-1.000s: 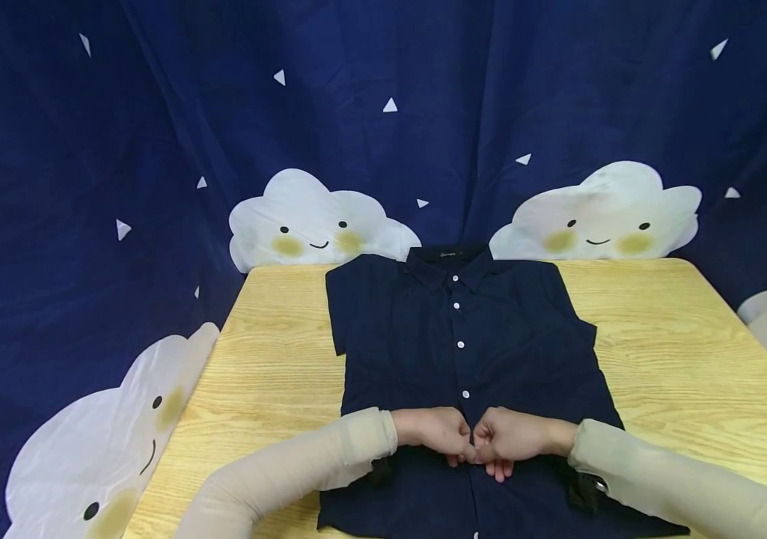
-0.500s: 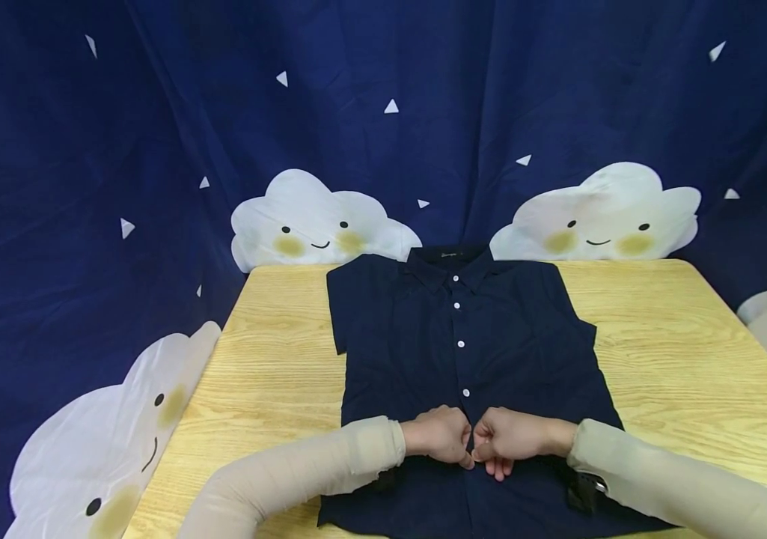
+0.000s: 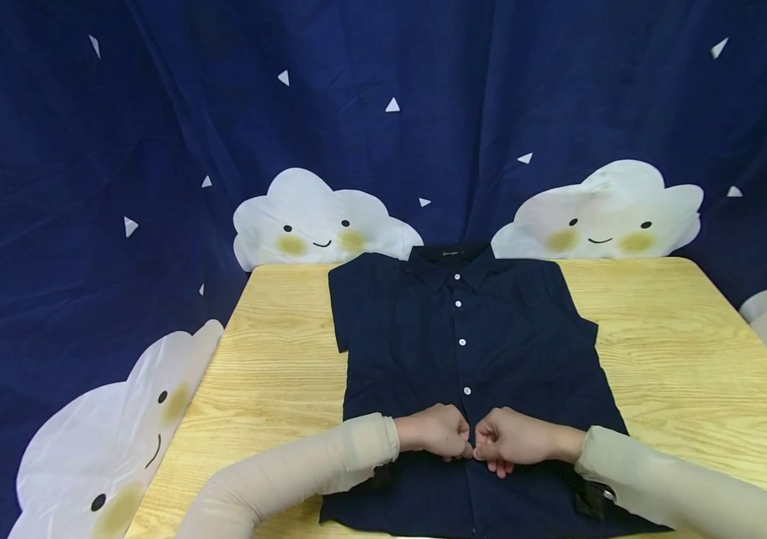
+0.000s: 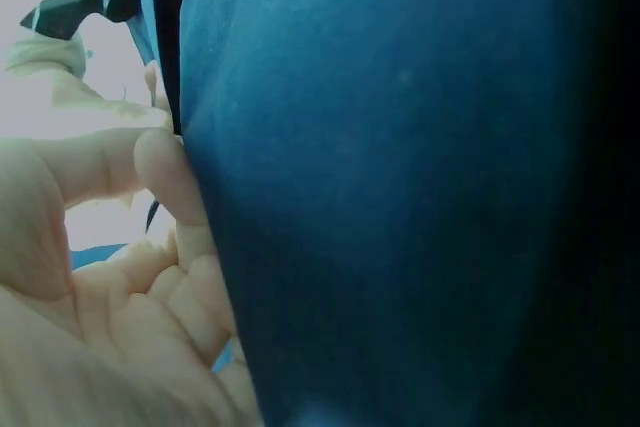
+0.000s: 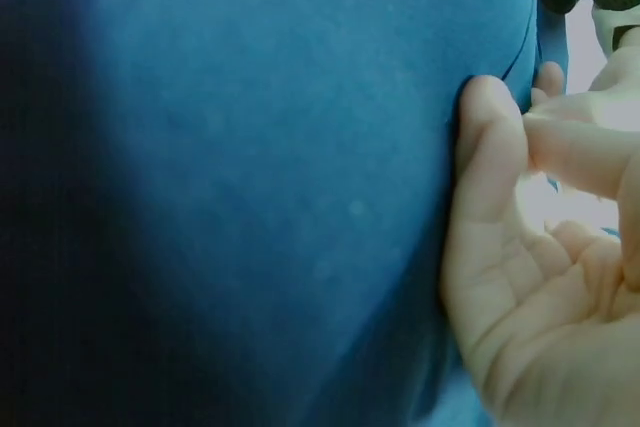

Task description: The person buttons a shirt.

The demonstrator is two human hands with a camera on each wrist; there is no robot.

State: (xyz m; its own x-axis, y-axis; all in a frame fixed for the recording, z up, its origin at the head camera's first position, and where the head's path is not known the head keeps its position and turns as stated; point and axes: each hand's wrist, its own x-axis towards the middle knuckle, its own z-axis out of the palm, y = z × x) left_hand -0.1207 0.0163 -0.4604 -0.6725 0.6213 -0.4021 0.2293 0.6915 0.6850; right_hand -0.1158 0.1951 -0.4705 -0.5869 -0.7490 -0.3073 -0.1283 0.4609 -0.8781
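A dark navy short-sleeved shirt (image 3: 410, 337) with white buttons lies front up, collar at the far side. At the lower front opening, both hands meet with fingertips close together. My left hand (image 3: 435, 433) pinches the edge of the opening between thumb and bent forefinger. Across from it, my right hand (image 3: 521, 436) pinches the cloth with thumb and forefinger, its other fingers curled below. Both wrist views show the shirt cloth (image 4: 380, 167) filling much of the picture beside the fingers. What lies between the fingertips is hidden, so I cannot see any button there.
The shirt lies on a light wooden table (image 3: 282, 344), reaching its near edge. Behind hangs a dark blue curtain (image 3: 356, 82) with cloud faces and small white triangles. The curtain also runs down the table's left side.
The left hand dips and turns slightly towards the right hand, then comes back up a little. The right hand stays nearly in place. The shirt's lower front shifts a little.
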